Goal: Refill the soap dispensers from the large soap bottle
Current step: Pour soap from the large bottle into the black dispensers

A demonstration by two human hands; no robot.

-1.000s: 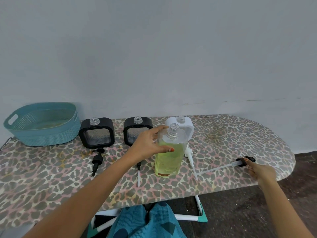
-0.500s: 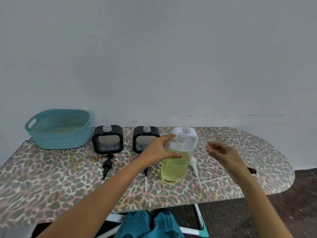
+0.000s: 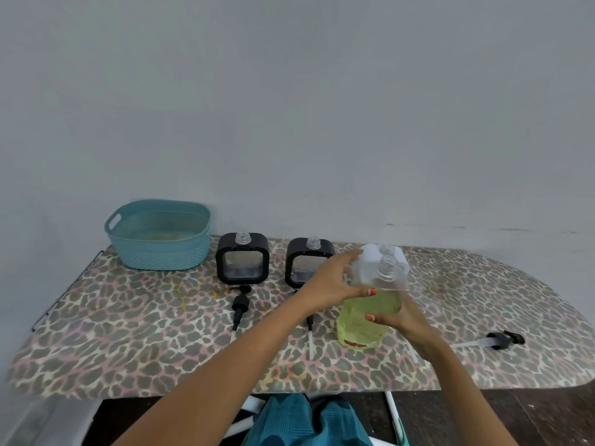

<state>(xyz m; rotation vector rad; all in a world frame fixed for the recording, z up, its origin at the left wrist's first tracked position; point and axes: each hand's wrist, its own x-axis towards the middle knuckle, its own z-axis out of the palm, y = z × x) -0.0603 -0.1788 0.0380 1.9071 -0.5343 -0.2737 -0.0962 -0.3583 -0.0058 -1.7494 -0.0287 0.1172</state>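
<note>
Head view: I see left hand (image 3: 325, 284) curled round the shoulder of the clear uncapped plastic bottle of yellow-green soap (image 3: 360, 333), right hand (image 3: 405, 320) wrapped round its lower right side. Bottle stands upright between both grips on the leopard-print board (image 3: 128, 333).

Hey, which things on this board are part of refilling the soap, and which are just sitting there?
For the job: large soap bottle, gripped by left hand and right hand; left black dispenser; middle black dispenser; white dispenser; black pump; far-right pump.

Lying about: teal basket.
</note>
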